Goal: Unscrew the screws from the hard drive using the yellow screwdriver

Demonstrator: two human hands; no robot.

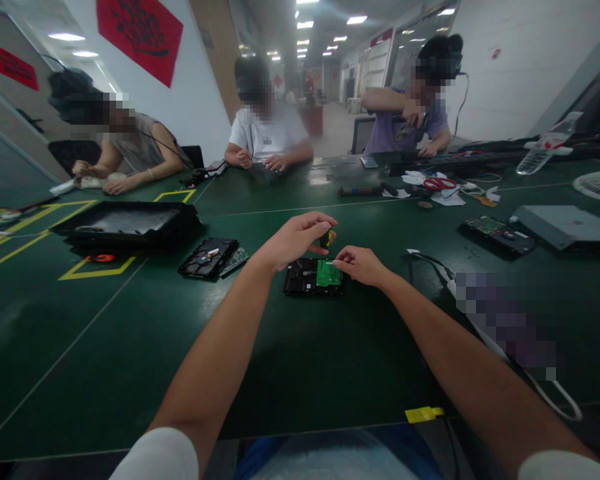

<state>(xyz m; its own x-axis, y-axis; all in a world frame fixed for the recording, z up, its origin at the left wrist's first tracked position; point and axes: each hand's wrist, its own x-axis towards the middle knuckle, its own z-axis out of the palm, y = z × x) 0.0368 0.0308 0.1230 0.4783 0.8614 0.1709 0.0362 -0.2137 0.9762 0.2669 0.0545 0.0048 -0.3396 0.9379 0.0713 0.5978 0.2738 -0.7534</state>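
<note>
A hard drive lies on the green table in front of me, its green circuit board facing up. Above its far edge, my left hand is closed around a black-and-yellow screwdriver, of which only the handle end shows between the fingers. The tip is hidden. My right hand reaches in from the right, thumb and fingertips pinched together at the board's right edge. Whatever is between those fingertips is too small to make out.
Left of the drive are another hard drive, a loose circuit board and a black tray. To the right lie a third drive, a grey metal box and a white cable. Three people sit across the table.
</note>
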